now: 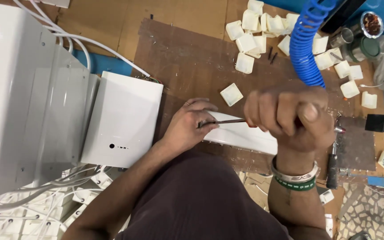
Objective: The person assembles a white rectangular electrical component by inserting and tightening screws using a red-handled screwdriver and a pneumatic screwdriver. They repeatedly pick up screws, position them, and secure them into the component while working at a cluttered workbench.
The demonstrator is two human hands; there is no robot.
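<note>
1. Wrapped tight in a fist, our right hand [290, 118] has its grip closed around the handle of a screwdriver [227, 121], whose thin dark shaft runs level toward the left so the tip meets the work squarely.
2. Our left hand [190, 126] pinches the shaft tip with its grip pressed together, steadying it against the white plastic casing [245, 135] lying flat on the brown surface [187, 62].
3. Small white square caps [245, 42] lie scattered at the far side, within reach.
4. Larger white boxes [123, 118] stand to the left; a blue coiled hose [305, 44] hangs above.
</note>
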